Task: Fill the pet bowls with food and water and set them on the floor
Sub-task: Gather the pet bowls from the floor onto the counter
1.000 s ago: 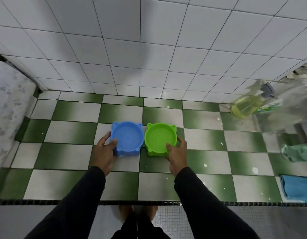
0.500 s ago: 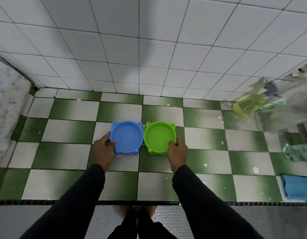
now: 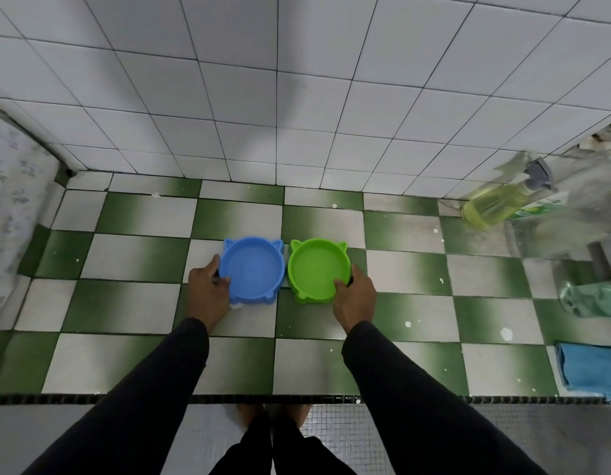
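Two cat-eared pet bowls stand side by side on a green and white checkered counter (image 3: 132, 255). The blue bowl (image 3: 252, 269) is on the left and the green bowl (image 3: 318, 269) on the right; both look empty. My left hand (image 3: 208, 289) grips the blue bowl's left rim, thumb over the edge. My right hand (image 3: 355, 296) grips the green bowl's near right rim the same way. The bowls almost touch each other.
A spray bottle of yellow liquid (image 3: 496, 204) and clear bottles (image 3: 592, 296) crowd the right end of the counter. A folded blue cloth (image 3: 592, 371) lies at the near right edge. White wall tiles rise behind. A patterned surface (image 3: 12, 200) borders the left.
The view has tilted slightly downward. Both hands keep their hold on the bowls, which stay in about the same spot on the counter.
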`<state>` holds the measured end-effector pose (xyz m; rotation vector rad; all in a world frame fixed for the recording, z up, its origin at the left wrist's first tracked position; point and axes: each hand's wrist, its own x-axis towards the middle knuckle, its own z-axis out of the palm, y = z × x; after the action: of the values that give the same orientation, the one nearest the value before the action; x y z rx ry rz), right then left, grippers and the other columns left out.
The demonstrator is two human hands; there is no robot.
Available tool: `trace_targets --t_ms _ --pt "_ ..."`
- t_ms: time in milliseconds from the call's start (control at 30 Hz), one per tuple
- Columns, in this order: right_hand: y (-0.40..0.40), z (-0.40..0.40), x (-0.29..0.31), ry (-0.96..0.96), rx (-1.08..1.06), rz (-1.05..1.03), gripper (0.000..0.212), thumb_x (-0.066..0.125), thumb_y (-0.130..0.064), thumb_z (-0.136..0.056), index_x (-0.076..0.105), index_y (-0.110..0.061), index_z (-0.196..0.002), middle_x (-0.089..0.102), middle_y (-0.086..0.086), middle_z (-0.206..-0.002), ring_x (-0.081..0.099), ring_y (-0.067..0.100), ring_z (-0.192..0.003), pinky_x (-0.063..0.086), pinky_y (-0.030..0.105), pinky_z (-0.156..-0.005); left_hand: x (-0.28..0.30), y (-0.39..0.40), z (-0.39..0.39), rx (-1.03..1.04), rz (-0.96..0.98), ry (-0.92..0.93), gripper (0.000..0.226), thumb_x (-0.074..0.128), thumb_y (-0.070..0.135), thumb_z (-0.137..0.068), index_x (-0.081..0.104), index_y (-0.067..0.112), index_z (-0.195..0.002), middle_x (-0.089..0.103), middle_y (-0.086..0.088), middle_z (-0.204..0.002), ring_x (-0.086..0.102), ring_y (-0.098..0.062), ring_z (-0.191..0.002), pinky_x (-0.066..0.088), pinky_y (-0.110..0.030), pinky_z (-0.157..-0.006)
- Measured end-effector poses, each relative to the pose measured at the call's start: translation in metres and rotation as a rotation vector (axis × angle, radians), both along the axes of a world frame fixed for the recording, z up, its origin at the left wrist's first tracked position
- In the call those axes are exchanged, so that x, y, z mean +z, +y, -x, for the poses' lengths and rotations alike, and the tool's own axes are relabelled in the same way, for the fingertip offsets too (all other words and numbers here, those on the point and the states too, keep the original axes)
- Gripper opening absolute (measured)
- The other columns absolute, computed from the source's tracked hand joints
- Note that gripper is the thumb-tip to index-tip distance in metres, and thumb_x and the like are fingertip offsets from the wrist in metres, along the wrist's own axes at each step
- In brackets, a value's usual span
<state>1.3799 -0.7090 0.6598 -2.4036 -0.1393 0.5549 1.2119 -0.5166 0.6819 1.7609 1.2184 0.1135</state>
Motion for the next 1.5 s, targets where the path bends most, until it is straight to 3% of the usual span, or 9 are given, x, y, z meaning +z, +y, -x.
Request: trace_targets --t_ms 67,167,267,467,700,867,1100,1333,1500 --pt "-0.002 0.002 0.000 0.000 0.021 0.001 0.033 0.066 -0.014 -0.095 0.060 -0.005 -0.126 0.066 0.015 -0.113 0.062 0.032 -0.106 0.052 0.040 -0.092 0.000 0.000 0.000 -0.011 0.002 0.021 0.036 0.051 0.001 -0.104 0.053 -0.003 -0.140 0.059 -0.025 -0.121 0.062 -0.035 -0.112 0.059 -0.047 -0.094" --pt "-0.006 0.004 0.002 -0.007 0.072 0.008 0.034 0.066 -0.016 -0.095 0.058 -0.005 -0.126 0.065 0.016 -0.114 0.061 0.034 -0.107 0.051 0.038 -0.091 0.000 -0.001 0.000 -0.006 -0.004 0.037 0.048 0.053 0.007 -0.105 0.043 -0.002 -0.150 0.057 -0.022 -0.129 0.061 -0.035 -0.119 0.057 -0.042 -0.094" --pt "-0.009 0.002 0.007 0.021 0.136 0.038 0.053 0.065 -0.022 -0.096 0.047 -0.004 -0.142 0.061 0.020 -0.129 0.057 0.037 -0.120 0.048 0.040 -0.098 0.001 0.000 0.001 0.021 0.045 0.076 0.068 0.059 0.020 -0.104 0.026 0.008 -0.162 0.049 -0.021 -0.143 0.057 -0.034 -0.125 0.053 -0.049 -0.105" --pt "-0.020 -0.002 0.028 0.023 0.375 0.198 0.079 0.062 -0.033 -0.097 0.019 -0.009 -0.158 0.042 0.022 -0.147 0.044 0.039 -0.132 0.043 0.048 -0.108 0.014 0.002 0.007 -0.134 -0.079 0.229 0.073 0.065 0.028 -0.100 0.028 0.006 -0.159 0.044 -0.025 -0.150 0.049 -0.039 -0.134 0.045 -0.049 -0.107" --pt "-0.023 -0.006 0.065 -0.103 0.665 0.396 0.068 0.055 -0.048 -0.098 0.032 -0.013 -0.151 0.039 0.017 -0.153 0.043 0.037 -0.133 0.043 0.047 -0.107 0.055 0.004 0.015 -0.406 -0.264 0.415 0.053 0.060 0.042 -0.100 0.049 0.014 -0.144 0.057 -0.013 -0.129 0.058 -0.025 -0.111 0.054 -0.042 -0.096" --pt "-0.019 -0.017 0.099 -0.132 0.796 0.468 0.061 0.056 -0.050 -0.096 0.043 -0.012 -0.143 0.046 0.018 -0.147 0.046 0.037 -0.131 0.044 0.047 -0.106 0.084 0.005 0.013 -0.553 -0.326 0.472 0.050 0.059 0.045 -0.100 0.052 0.018 -0.142 0.059 -0.009 -0.130 0.060 -0.018 -0.105 0.052 -0.031 -0.092" --pt "-0.007 -0.023 0.141 -0.219 0.887 0.451 0.061 0.055 -0.052 -0.096 0.044 -0.014 -0.143 0.053 0.015 -0.137 0.050 0.036 -0.126 0.044 0.046 -0.104 0.119 -0.001 0.018 -0.517 -0.462 0.362 0.052 0.061 0.048 -0.098 0.051 0.026 -0.144 0.055 -0.003 -0.138 0.057 -0.019 -0.117 0.045 -0.031 -0.093" --pt "0.030 -0.002 0.180 -0.329 0.985 0.425 0.060 0.056 -0.051 -0.095 0.045 -0.015 -0.142 0.053 0.014 -0.137 0.050 0.036 -0.127 0.040 0.048 -0.106 0.157 0.013 0.051 -0.492 -0.581 0.503 0.051 0.053 0.056 -0.098 0.049 0.027 -0.140 0.053 -0.007 -0.135 0.055 -0.027 -0.120 0.051 -0.047 -0.101" --pt "0.069 0.027 0.207 -0.373 1.051 0.392 0.058 0.056 -0.054 -0.095 0.048 -0.015 -0.137 0.053 0.013 -0.132 0.050 0.036 -0.125 0.041 0.050 -0.106 0.183 0.033 0.102 -0.338 -0.564 0.443 0.061 0.056 0.055 -0.099 0.041 0.032 -0.153 0.044 -0.004 -0.153 0.048 -0.026 -0.136 0.043 -0.044 -0.111"
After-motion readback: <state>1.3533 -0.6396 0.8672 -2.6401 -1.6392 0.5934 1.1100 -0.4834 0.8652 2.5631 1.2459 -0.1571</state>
